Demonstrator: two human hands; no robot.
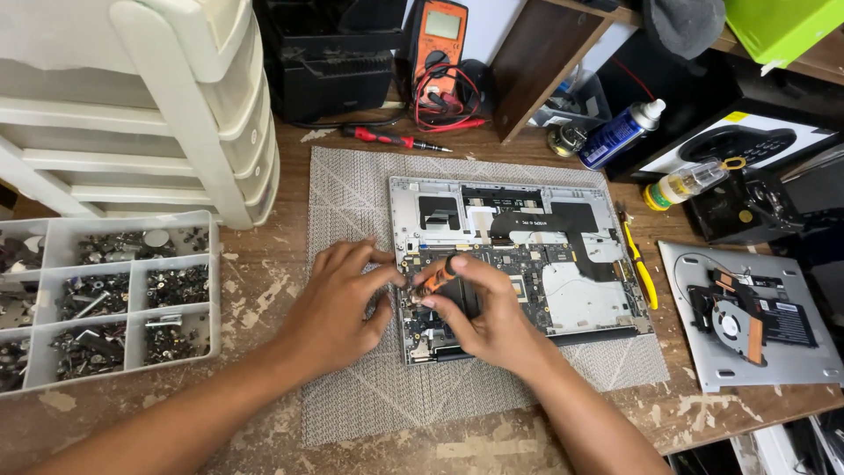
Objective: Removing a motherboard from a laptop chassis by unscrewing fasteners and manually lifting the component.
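Observation:
An opened silver laptop base (580, 303) with its circuit board exposed lies on a grey woven mat (352, 202) on the wooden bench. My right hand (483, 317) grips a small orange-handled screwdriver (437, 277), its tip down at the board's left edge. My left hand (338, 303) rests beside it, fingertips pinched right at the screwdriver's tip. What sits under the fingertips is hidden.
A clear compartment tray (127, 264) of screws sits left, below a white drawer unit (176, 105). Right of the laptop lie a yellow-handled tool (642, 268) and a silver cover with a fan (747, 321). A multimeter (440, 44), red screwdriver (387, 138), spray can (620, 132) and small bottle (681, 185) stand behind.

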